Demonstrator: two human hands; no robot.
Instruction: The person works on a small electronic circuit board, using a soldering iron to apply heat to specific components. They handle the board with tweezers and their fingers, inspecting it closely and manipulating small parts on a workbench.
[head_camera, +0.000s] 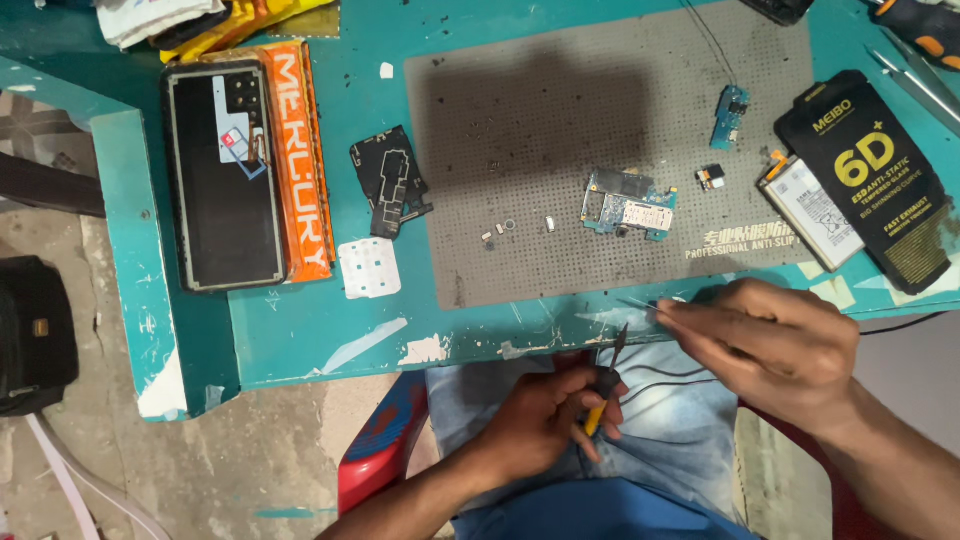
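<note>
- Head view: my left hand (545, 415) is curled shut round a small yellow-handled screwdriver (605, 385), tip pointing up toward the near edge of the chipped teal wooden bench (300, 340). It's over my lap, off the bench, so if I fumble it I'd guess it lands on the floor.
- My right hand (765, 345) has its fingertips pinched together on thin silver tweezers (650, 305), just past the near edge of the grey perforated anti-slip mat (560, 150). Can't tell if anything tiny sits in the tips. If so, one twitch and it's gone.
- The little blue-green circuit board (630, 205) lies mid-mat, with a few loose silver bits (505, 228) just to its left. A careless sleeve could sweep those off, I reckon.
- The black phone frame (225, 175) far left rests on an orange packet (300, 150), well apart from my hands. The white-labelled flat battery (812, 212) on the right half overlaps the mat edge and could get knocked.
</note>
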